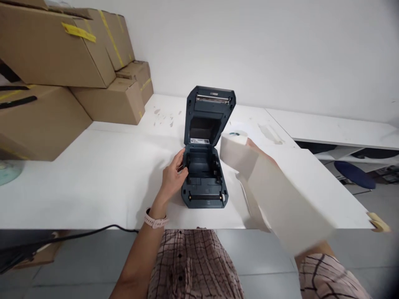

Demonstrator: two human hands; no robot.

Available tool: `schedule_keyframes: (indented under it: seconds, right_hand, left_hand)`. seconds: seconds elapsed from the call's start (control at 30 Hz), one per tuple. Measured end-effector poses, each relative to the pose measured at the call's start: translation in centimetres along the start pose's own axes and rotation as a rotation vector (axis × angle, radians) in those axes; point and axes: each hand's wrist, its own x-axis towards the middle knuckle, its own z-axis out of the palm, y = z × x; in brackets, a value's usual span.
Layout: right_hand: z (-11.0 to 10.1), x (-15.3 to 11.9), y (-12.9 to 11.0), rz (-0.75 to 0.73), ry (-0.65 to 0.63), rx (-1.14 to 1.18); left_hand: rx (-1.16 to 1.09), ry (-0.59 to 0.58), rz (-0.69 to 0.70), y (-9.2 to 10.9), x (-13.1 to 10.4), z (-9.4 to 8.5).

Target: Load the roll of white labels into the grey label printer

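Your left hand grips the open-lidded printer, which stands on the tabletop just to its right, while your right hand, mostly hidden behind a loose paper strip, holds the paper roll just to its left, beside the printer.

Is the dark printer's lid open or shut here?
Open: the lid stands raised, leaving the front roller and inner bay of the printer uncovered.

L hand on open printer; R hand w/ paper roll.
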Motion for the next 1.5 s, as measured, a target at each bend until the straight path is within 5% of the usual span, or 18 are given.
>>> schedule_keyframes:
  seconds: [0.17,0.33,0.43,0.57,0.73,0.9,1.23,1.4,1.5]
  right_hand:
    - [4.2,3.0,-6.6,-0.074,-0.304,-0.548]
    - [8.2,5.9,-6.0,0.026,-0.526,-0.860]
    - [8.1,4.9,-4.8,-0.018,-0.478,-0.767]
    - [8.1,-1.0,-4.7,-0.266,-0.254,-0.560]
    - [11.8,-8.8,-4.5,-0.321,-0.167,-0.490]
    - [14.4,-10.5,-3.2,-0.324,-0.067,-0.562]
    - [14.5,-9.9,-3.7,-0.278,-0.058,-0.526]
    - [11.5,-10.7,-4.9,-0.297,-0.170,-0.142]
    - [7.6,-9.0,-6.0,-0.308,0.105,0.018]
  left_hand:
    - [0.026,0.003,0.002,-0.4,0.1,0.0]
    - [0.061,0.003,-0.022,-0.2,0.1,-0.1]
    - [0.066,0.009,-0.038,0.0,0.0,0.0]
    - [0.031,0.019,-0.026,0.2,-0.1,0.1]
    - [0.019,0.023,-0.032,0.5,-0.2,0.1]
    - [0.022,0.033,-0.039,1.0,-0.4,0.1]
    - [-0.084,0.028,-0.060,0.5,-0.1,0.2]
    - [-0.157,-0.037,-0.154,1.9,-4.7,1.4]
    - [-0.188,-0.033,-0.227,2.5,-8.3,2.6]
